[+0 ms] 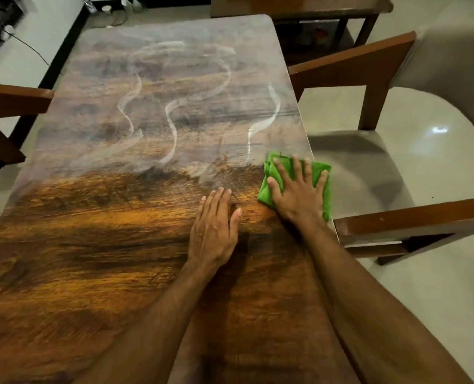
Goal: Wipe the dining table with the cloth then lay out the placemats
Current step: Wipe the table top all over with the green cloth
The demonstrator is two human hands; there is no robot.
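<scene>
Head view: dining table (pixel 97 245) was a rounded-corner rectangle with a glossy wood-grain top, dark orange-brown near the camera and hazy farther off. Pale curly smear lines (pixel 172 128) ran across the far half. Right hand (pixel 296 189) lay flat, fingers spread wide, pressing down on a bunched green cloth (pixel 269 173), fuzzy microfibre look, at the table's right edge, one corner overhanging slightly. Left hand (pixel 213 225) lay flat on bare tabletop just beside it, fingers together, holding nothing. Wooden chair (pixel 368 167) with a grey padded seat stood right of the table; another chair arm (pixel 11 98) at the left. Glossy pale floor tiles (pixel 424 286).
</scene>
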